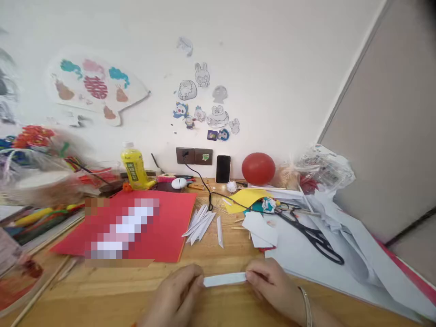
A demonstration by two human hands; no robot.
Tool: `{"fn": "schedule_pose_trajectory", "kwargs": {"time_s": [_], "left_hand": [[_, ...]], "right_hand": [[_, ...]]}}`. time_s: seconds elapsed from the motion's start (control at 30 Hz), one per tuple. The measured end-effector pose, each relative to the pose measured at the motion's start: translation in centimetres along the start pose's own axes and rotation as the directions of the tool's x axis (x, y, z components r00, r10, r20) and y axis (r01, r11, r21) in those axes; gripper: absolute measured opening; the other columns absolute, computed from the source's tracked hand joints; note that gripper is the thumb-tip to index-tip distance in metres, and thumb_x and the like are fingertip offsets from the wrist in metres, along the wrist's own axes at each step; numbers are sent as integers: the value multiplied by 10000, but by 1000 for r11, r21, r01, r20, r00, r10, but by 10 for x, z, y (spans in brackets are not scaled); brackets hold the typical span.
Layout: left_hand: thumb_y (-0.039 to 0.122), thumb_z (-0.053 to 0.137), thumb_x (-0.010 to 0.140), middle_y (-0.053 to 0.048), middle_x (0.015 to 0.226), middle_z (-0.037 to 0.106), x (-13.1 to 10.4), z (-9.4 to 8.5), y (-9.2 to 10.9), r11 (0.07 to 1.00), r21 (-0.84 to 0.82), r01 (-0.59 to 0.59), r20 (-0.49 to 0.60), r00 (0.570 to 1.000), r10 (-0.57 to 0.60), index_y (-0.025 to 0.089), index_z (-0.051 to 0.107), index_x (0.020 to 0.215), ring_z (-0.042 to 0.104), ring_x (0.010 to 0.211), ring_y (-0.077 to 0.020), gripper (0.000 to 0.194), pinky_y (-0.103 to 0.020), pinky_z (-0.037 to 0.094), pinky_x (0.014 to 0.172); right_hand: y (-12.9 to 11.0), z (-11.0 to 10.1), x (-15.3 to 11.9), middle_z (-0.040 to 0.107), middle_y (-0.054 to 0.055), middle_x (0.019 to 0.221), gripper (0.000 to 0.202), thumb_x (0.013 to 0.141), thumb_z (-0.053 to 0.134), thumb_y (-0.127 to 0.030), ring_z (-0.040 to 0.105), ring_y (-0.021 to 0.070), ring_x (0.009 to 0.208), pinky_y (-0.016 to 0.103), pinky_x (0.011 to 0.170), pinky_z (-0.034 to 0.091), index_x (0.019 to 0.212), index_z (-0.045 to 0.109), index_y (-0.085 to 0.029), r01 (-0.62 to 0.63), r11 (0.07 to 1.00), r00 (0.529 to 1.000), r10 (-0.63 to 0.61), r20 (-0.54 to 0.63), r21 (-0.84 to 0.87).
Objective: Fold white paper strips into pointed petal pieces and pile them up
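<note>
Between my two hands stretches a narrow folded paper strip (225,279), white and nearly level, close to the table's front. My left hand (180,290) pinches its left end between thumb and fingers. The right end is pinched by my right hand (272,281), which has a bangle at the wrist. Beyond the strip, a pile of similar folded paper strips (200,223) lies on the wooden table (235,254), and one single strip (220,231) lies just right of it. Several loose white paper pieces (260,228) rest farther right.
A red sheet (166,227) covers the left of the table. Black-handled scissors (316,238) lie on white paper at right. Along the wall stand a yellow bottle (134,168), a phone (223,169) and a red balloon (258,168). A black cable (200,176) runs from the socket.
</note>
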State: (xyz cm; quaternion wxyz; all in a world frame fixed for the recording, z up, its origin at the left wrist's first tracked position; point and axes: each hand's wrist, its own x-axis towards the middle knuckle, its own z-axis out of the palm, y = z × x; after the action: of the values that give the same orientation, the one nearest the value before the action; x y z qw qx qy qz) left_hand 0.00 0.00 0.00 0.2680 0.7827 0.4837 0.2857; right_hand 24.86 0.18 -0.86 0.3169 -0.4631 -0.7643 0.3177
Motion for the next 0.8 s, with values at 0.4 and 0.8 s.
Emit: {"fn": "schedule_pose_trajectory", "kwargs": {"time_s": [0.4, 0.8], "left_hand": [[565, 564, 728, 24, 550, 551, 19, -8, -9, 865, -414, 282, -185, 905, -384, 209, 530, 648, 527, 525, -177, 366, -261, 407, 507], [350, 529, 829, -83, 1341, 543, 23, -1, -27, 993, -103, -49, -191, 981, 29, 243, 702, 939, 467, 1255, -321, 231, -520, 396, 1015]], "right_hand": [[3, 1, 4, 446, -59, 498, 326, 924, 391, -456, 444, 129, 471, 239, 518, 353, 748, 497, -203, -89, 985, 993, 99, -59, 149], [9, -5, 6, 599, 25, 740, 191, 919, 406, -193, 547, 189, 720, 290, 652, 413, 781, 535, -213, 112, 950, 962, -177, -208, -292]]}}
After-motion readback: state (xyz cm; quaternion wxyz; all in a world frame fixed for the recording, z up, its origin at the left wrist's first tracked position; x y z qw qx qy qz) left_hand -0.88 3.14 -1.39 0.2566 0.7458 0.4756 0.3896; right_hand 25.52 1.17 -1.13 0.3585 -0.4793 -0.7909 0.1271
